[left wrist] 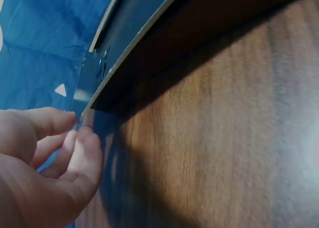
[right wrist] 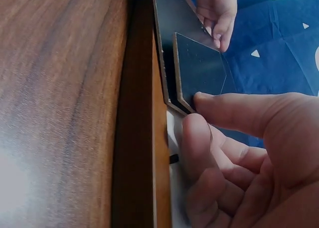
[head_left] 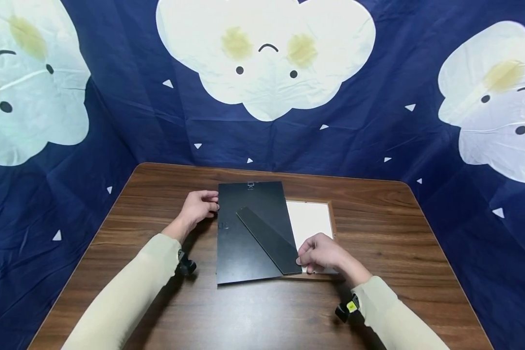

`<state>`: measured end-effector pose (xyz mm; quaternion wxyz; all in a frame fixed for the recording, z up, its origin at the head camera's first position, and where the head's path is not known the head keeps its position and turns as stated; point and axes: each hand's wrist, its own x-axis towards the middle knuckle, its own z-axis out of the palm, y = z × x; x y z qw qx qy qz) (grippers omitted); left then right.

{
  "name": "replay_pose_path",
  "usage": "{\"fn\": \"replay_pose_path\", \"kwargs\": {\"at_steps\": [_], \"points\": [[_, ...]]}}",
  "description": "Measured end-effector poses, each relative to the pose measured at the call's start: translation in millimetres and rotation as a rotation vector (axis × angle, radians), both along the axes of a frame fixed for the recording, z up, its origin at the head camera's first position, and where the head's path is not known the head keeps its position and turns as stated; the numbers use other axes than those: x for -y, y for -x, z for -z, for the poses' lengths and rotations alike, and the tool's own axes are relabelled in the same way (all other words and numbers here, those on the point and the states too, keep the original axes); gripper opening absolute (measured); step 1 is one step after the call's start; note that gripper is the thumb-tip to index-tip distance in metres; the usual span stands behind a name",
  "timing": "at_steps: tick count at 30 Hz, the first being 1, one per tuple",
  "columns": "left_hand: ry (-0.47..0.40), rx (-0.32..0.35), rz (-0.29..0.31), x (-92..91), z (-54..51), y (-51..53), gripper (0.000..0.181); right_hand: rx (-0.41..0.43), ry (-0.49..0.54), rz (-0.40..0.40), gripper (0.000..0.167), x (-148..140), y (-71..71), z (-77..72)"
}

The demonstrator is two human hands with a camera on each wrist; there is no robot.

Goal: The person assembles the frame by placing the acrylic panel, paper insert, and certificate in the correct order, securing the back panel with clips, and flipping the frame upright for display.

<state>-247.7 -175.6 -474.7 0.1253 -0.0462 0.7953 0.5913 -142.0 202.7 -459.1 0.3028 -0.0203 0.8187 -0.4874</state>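
A black backing board [head_left: 245, 257] with a metal hanger near its top edge lies over the left part of a wooden picture frame [head_left: 333, 218]. A black easel leg [head_left: 269, 240] slants across the board. At the board's left edge, my left hand [head_left: 194, 208] pinches the rim between thumb and fingers; the left wrist view shows that edge raised off the table. My right hand [head_left: 321, 253] pinches the leg's lower end, with the thumb [right wrist: 224, 106] on top and the index finger below. The frame's left side is hidden under the board.
The frame's white inner sheet [head_left: 308, 218] shows to the right of the board. All of this is on a brown wooden table [head_left: 376, 218]. Dark blue cloth [head_left: 271, 146] with cloud prints hangs behind and at both sides.
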Motion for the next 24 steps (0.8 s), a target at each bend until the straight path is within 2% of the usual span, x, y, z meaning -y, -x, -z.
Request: {"fn": "replay_pose_path", "kwargs": {"at_steps": [5,10,17,24], "points": [[0.075,-0.040,0.077,0.2,-6.6,-13.2,0.055,-0.041,-0.087,-0.068,0.007,2,7.8,-4.4],[0.068,-0.027,0.125,1.1,-6.2,-31.1,0.058,-0.065,-0.189,-0.139,0.007,6,17.5,-10.3],[0.067,0.012,0.197,2.4,-5.5,-69.2,0.063,-0.099,-0.245,-0.138,0.008,10,33.1,-11.9],[-0.009,0.017,0.248,1.5,-6.4,-101.7,0.066,-0.157,-0.247,-0.136,0.007,10,52.5,-9.0]]}}
